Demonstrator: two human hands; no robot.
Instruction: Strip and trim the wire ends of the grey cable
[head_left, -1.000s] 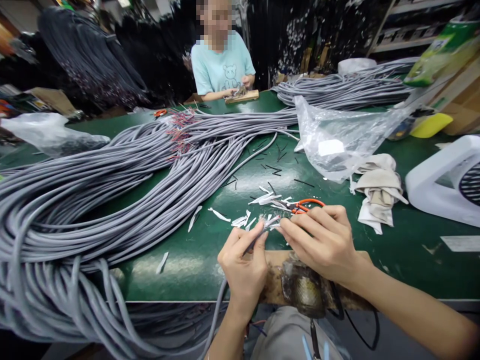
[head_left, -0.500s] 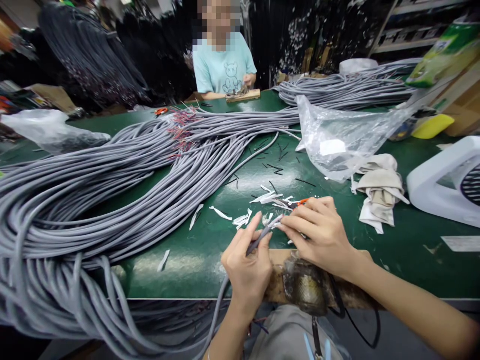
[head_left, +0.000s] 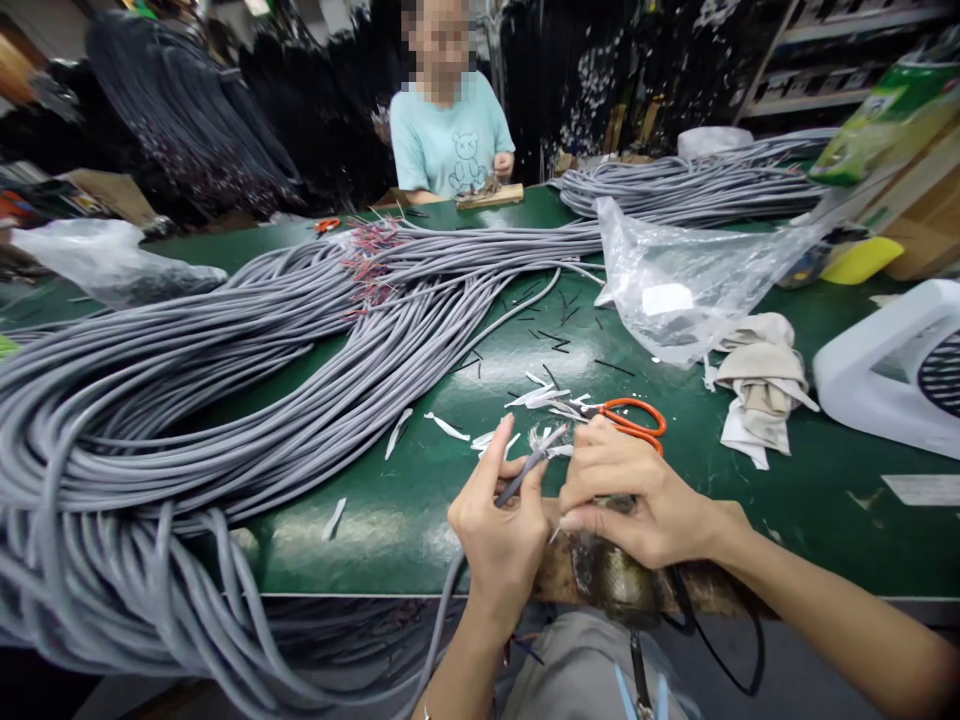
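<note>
"How are the hands placed?"

"The left hand (head_left: 499,530) pinches the grey cable (head_left: 517,484) just behind its frayed end (head_left: 553,440), which points to one o'clock. At three o'clock from it, the right hand (head_left: 637,500) has its fingers drawn in near the thumb; I can't tell whether they grip anything."

"How would you do this well?"

"I'd hold close behind the fray so nothing twists, then gather the loose fibres gently to one side. The orange-handled snips (head_left: 609,410) lie on the counter (head_left: 420,520), at twelve o'clock from the right hand."
</note>
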